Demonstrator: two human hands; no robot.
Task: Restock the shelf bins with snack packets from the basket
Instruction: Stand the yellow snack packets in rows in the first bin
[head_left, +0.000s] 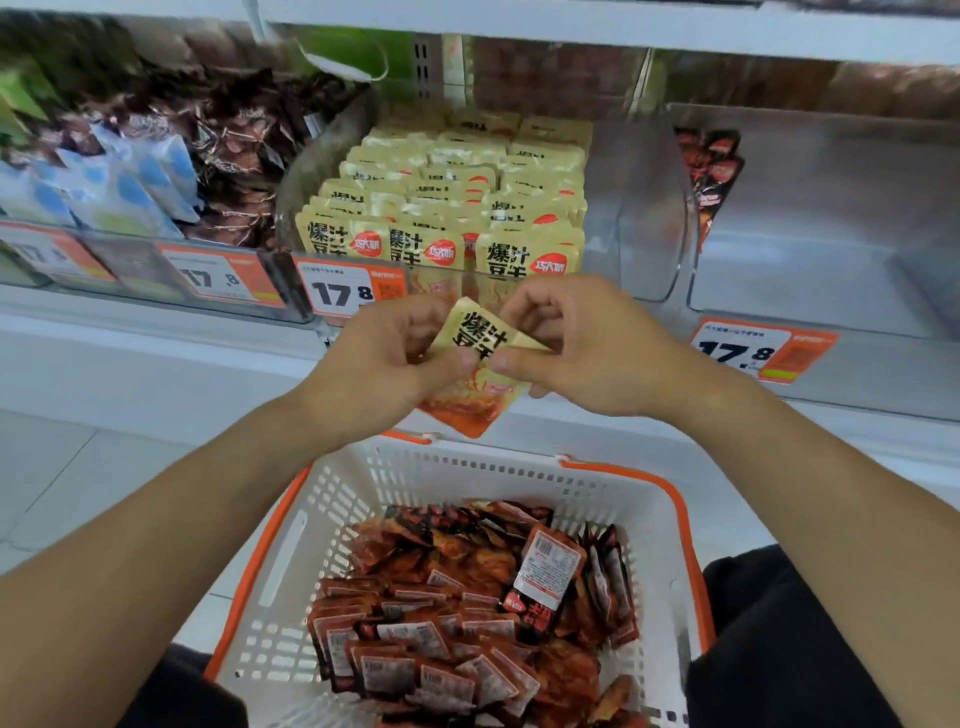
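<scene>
Basket (613, 499) below; both hands (thumbs uppermost, seemingly) pinch packet (475, 338).

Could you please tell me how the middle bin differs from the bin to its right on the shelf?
The middle bin is packed with upright rows of yellow packets; the right bin is mostly bare, with a few dark red packets at its back left. Both are clear plastic with a 17.8 price tag.

both hands grip packet (480, 358) (above basket (332, 519))
</scene>
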